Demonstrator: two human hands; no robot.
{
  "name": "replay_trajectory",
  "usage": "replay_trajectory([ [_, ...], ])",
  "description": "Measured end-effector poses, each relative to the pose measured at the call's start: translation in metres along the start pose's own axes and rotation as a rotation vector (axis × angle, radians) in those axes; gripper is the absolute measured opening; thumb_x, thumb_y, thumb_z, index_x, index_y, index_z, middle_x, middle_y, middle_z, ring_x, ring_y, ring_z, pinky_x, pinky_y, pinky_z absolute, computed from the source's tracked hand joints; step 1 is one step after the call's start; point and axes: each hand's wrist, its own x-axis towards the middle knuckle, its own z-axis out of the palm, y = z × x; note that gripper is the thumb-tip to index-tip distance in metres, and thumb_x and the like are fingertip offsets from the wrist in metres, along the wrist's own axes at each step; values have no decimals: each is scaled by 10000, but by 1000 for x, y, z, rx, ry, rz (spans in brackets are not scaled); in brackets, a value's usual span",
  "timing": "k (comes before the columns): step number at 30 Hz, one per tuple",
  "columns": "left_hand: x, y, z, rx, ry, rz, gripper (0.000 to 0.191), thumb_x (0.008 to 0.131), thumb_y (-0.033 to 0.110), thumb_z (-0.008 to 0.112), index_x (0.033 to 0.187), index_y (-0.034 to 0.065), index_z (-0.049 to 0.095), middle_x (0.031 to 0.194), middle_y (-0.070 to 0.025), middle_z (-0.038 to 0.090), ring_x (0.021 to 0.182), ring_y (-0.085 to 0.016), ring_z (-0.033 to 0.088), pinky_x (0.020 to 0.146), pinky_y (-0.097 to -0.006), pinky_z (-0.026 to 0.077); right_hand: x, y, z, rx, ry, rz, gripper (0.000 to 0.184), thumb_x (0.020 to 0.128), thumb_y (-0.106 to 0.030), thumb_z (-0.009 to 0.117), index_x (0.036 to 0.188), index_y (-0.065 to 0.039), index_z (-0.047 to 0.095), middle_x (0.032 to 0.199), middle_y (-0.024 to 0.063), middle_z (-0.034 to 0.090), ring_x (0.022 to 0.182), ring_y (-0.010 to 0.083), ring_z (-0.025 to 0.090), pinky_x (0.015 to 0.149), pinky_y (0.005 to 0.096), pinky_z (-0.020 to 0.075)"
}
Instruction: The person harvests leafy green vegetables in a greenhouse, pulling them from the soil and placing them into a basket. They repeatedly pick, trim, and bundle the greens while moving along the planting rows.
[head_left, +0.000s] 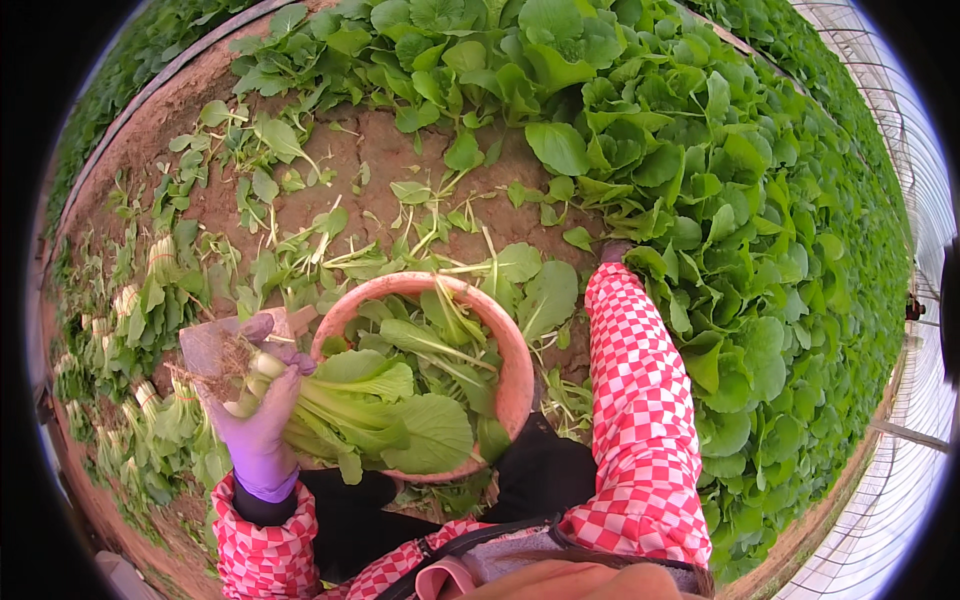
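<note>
My left hand (259, 427), in a purple glove, is closed around the stem ends of a bunch of leafy greens (352, 405). Pale stems and brown roots (225, 367) show at the glove, while the leaves spread over a pink round tub (517, 360). Inside the tub lie more loose leaves (442, 337). Behind the left fingers is a flat board-like object (199, 341), partly hidden. On the other side, my right hand (615, 251) reaches to the base of the standing greens (660, 180); leaves cover most of it, so its grip is hidden.
Dense rows of growing greens (787, 300) fill the right side. Tied bundles (161, 259) lie along the left, with cut leaves (281, 139) scattered on the bare soil (360, 157). A pale hose or pipe (150, 97) borders the bed. Greenhouse film (919, 397) curves at far right.
</note>
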Motion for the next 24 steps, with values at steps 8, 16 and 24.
replay_trajectory([
  [8,-4,12,10,36,-65,-28,509,793,-103,610,1272,-27,455,961,-102,622,861,-196,626,803,-344,529,-9,-10,-1,17,-17,92,353,875,-207,555,1166,-15,615,1242,240,560,1182,299,541,944,463,449],
  [16,-21,32,24,-75,-303,-33,440,764,-46,697,1173,-22,537,971,-100,645,880,-176,647,812,-291,534,-84,27,-92,583,205,-164,441,798,-229,671,1182,-47,550,1167,152,622,1080,292,602,933,368,469],
  [24,-48,41,33,-157,-838,-22,532,735,7,744,1225,0,536,1191,-88,595,1072,-135,572,934,-296,474,-281,27,-254,1943,-48,-893,247,790,85,613,1030,32,586,974,119,659,896,219,645,857,329,523],
])
